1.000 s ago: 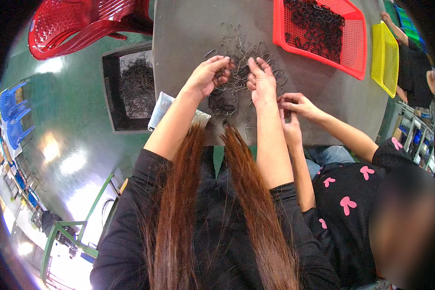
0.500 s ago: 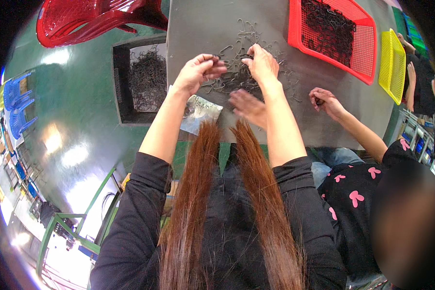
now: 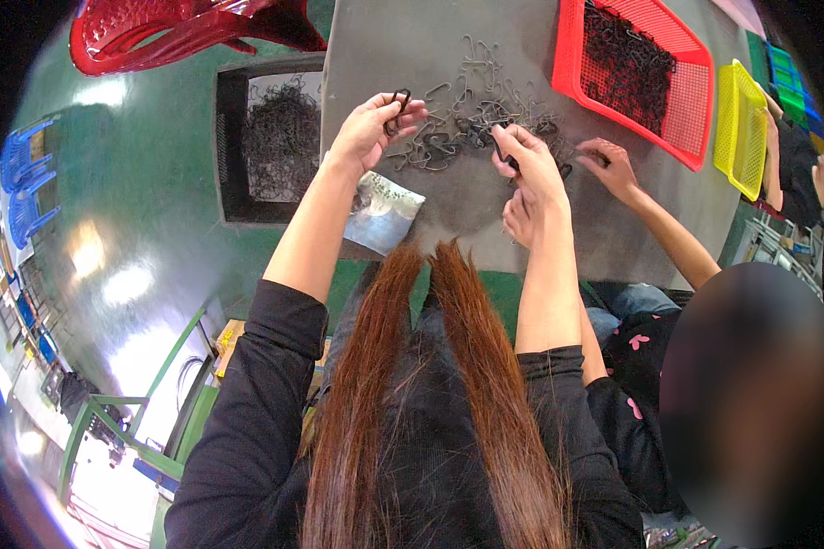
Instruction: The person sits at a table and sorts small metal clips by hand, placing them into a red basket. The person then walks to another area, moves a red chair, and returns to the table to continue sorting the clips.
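1. Currently, left hand (image 3: 366,135) raised over the left part of the grey table (image 3: 366,55); thumb and fingers pinch a dark hook (image 3: 396,114), loop-shaped, fingertips reaching past it.
2. Right hand (image 3: 533,163) at the near right side of the pile, thumb and fingers drawn together on a dark piece (image 3: 512,163). Piece mostly covered; cannot tell its shape or whether there is more than one.
3. Loose pile of bent wire hooks (image 3: 474,130) on the table, between and beyond the hands, overlapping, thinning out at the far end.
4. Co-worker's right hand (image 3: 611,169) just right of the pile; co-worker's left hand (image 3: 517,218) partly hidden by the person's right wrist.
5. Red basket (image 3: 572,82), with dark pieces in it, beyond the pile to the right; black crate (image 3: 231,156), also loaded, beside the table's left edge.
6. Main risk, my judgement: snagging. Curved ends interlock, so one lifted piece could drag neighbours along.
7. Crossed reach on the right: two people's hands so close could bump, knocking a piece loose.
8. Left hand's light pinch could slip; near that edge, a dropped hook might reach the floor.
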### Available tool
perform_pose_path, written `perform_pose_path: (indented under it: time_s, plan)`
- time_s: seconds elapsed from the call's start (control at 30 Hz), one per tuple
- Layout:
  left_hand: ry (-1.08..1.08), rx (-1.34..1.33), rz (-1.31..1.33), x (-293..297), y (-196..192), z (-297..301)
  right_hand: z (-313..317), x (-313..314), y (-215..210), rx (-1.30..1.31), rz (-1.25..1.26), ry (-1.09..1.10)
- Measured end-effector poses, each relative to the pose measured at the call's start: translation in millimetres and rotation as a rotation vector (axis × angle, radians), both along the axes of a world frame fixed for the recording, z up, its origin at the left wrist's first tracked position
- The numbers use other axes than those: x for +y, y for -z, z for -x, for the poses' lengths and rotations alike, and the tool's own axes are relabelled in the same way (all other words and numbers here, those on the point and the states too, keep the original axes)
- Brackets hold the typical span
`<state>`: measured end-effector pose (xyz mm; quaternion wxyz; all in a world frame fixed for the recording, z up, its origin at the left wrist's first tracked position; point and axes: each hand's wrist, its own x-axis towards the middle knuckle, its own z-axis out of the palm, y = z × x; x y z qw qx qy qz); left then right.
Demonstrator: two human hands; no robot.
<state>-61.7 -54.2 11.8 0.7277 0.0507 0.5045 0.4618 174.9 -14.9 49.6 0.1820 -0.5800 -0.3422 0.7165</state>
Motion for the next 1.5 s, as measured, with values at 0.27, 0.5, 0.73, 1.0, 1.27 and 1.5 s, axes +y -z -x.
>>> perform_pose_path:
  time_s: [0.27,0.5,0.73,1.0,1.27,1.5]
  plan:
    - [-0.128,-0.333,-0.038,-10.9,-1.7,-1.4,17.6,-7.6,4.2,0.639,0.021,0.036]
    - [0.084,-0.171,-0.019,-21.0,-6.3,-14.3,37.5,1.0,-4.4,-0.076,0.072,-0.139]
    - [0.18,-0.067,0.02,-25.7,-8.4,-31.7,23.2,-12.3,-2.8,-0.408,-0.145,-0.158]
    - [0.35,-0.052,-0.074,-23.5,-27.7,-50.5,26.0,-11.6,-3.5,-0.26,-0.35,-0.138]
    - [0.319,0.074,-0.066,-14.8,-24.6,-43.2,8.2,-8.3,-12.5,-0.105,-0.058,-0.072]
    - [0.363,0.281,-0.057,-11.6,-20.3,-44.4,-4.7,-13.2,-6.1,0.182,0.124,0.103]
